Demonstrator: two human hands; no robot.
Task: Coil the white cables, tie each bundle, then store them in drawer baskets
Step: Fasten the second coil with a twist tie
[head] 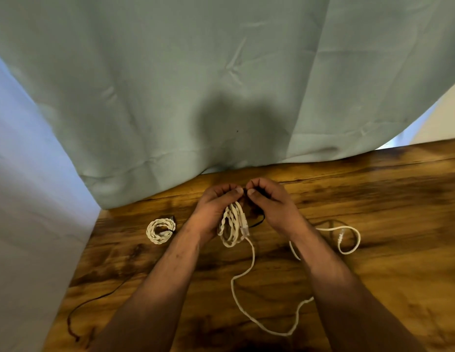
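Wood table (373,199), green curtain (170,97) behind. Our left hand (213,212) grips the coil (231,224) upright, likely to steady it, while our right hand (269,201), close against it, pinches a black tie (258,223) at its top. One tied coil (160,229) lies left; loose cable (251,265) trails near.

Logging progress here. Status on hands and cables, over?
Left hand grips part-coiled white cable; right hand pinches black tie. One tied coil on table. Loose tail trails across table.

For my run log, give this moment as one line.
left hand holds coiled cable | right hand pinches black tie | tied bundle on table
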